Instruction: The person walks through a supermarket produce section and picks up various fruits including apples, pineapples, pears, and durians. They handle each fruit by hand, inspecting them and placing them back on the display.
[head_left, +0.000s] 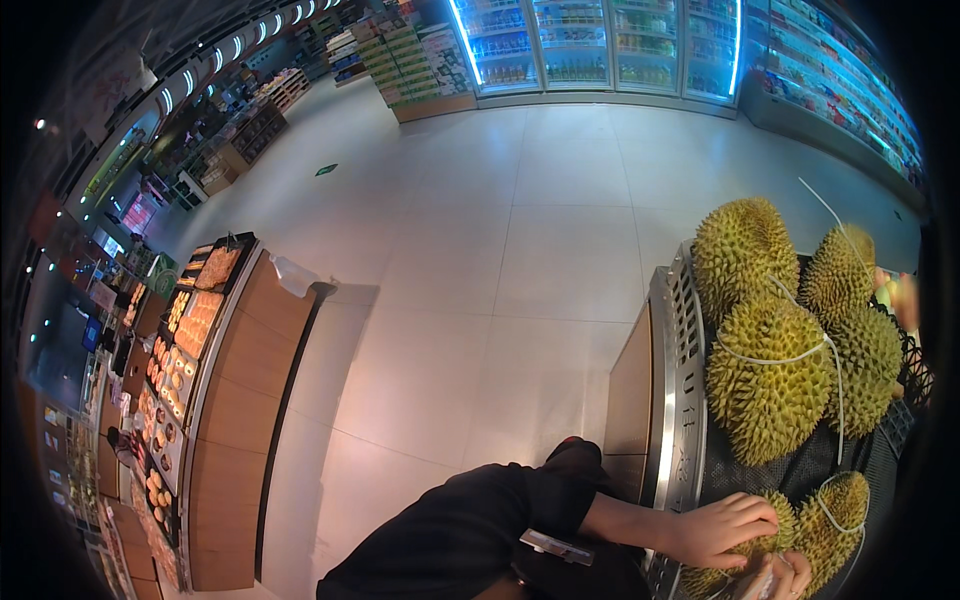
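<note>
At the lower right my left hand lies palm down over a small durian, with its fingers spread a little. Just below it, at the bottom edge of the picture, my right hand has curled fingers near a white strap or tie; what it grips cannot be made out. Another durian with a white strap round it is beside the hands. Farther up the display stands a large durian bound with a white strap, among several more durians on black mesh matting.
A grey plastic crate wall and a metal rail edge the durian display. To the left is a bakery counter with trays of bread. Glass-door drink coolers and stacked cartons stand across the tiled floor.
</note>
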